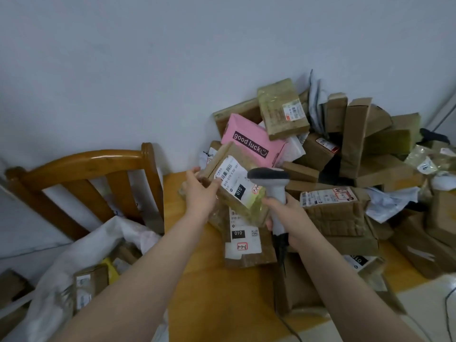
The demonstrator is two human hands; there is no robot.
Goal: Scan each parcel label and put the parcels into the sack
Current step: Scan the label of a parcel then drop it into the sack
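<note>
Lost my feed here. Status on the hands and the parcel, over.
Left hand grips taped parcel, label up. Right hand holds scanner, head at that label. Sack open lower left, parcels inside. Parcel pile crowds right; way to sack looks free.

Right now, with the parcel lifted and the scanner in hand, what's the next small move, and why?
Probably aim the scanner at the barcode and trigger it: the left hand holds the parcel with that barcode facing up, the right hand grips the scanner close by, and this parcel is not yet in the sack.
</note>
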